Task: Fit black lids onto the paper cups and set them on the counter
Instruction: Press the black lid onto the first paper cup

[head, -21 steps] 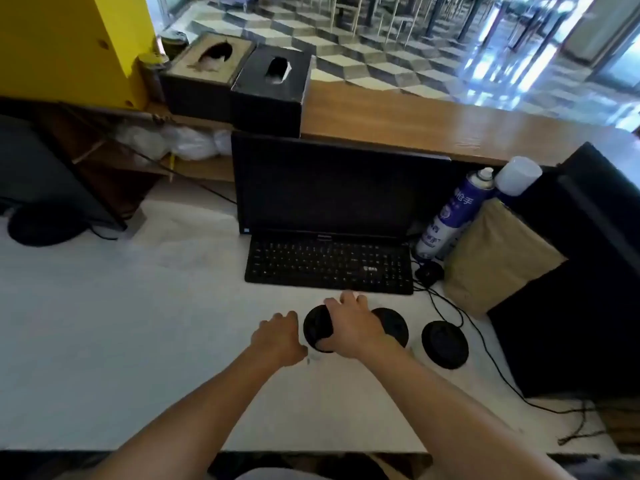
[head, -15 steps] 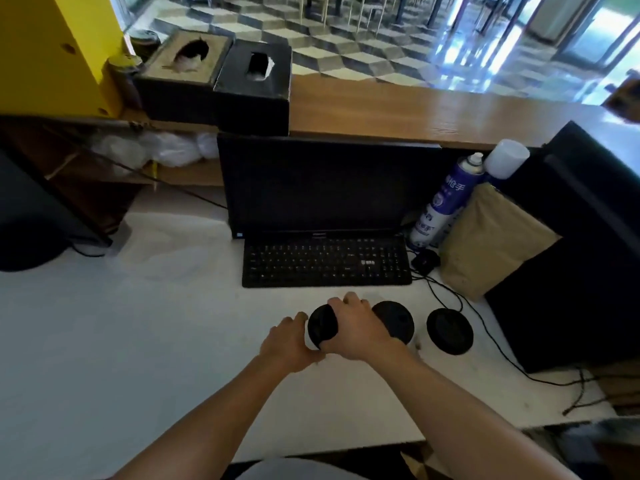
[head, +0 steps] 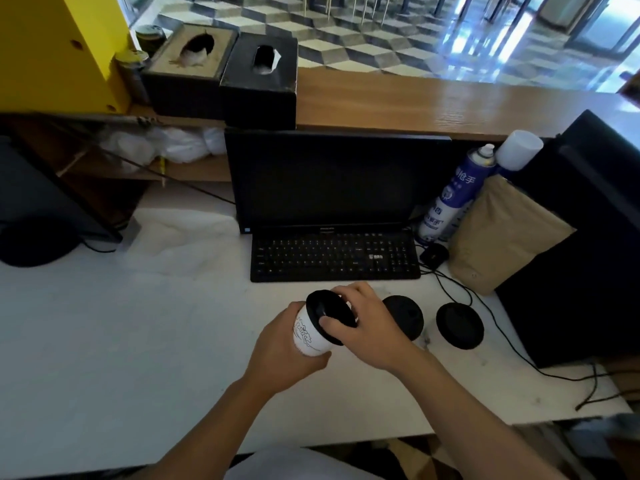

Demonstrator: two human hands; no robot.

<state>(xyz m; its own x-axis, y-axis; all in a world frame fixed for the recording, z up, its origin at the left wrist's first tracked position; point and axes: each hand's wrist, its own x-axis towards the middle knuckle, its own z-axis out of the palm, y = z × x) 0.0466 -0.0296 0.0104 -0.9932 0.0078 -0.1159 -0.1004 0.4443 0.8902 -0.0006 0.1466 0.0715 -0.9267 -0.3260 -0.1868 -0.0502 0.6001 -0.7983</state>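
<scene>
— Left hand (head: 280, 355) first: curled round the wall of the paper cup (head: 306, 336), seemingly lifted off the counter (head: 138, 341). Why lifted rather than left standing?

— Probably to brace it. Gives the other hand something firm to press against, and spares thin paper a straight push from above.

— And the right hand (head: 367, 327)?

— Clamped on the black lid (head: 329, 315), thumb across the top, fingers arched over the far rim. Sits on the cup's mouth, right between the two hands.

— Seated all the way?

— Cannot tell. Looks snug along the near edge; far edge hidden under the fingers. Tipped with the mouth toward the right hand, likely to meet the palm squarely while pressing round.

— Anything else close by?

— Just right of the right hand, a second black lid (head: 403, 315); farther right again, apart from it, a third lid (head: 459, 325). Seen from above, so no saying whether cups stand beneath. Parked there, by the look of it, to stay within reach without crowding the working spot.

— Beyond the fingertips?

— Keyboard (head: 334, 256), then monitor (head: 329, 181) behind it.

— Next?

— Judging by this: press round the rim, then set down on the counter to the right, beside the others. Worth minding the left-hand squeeze; easy to dent paper.
</scene>
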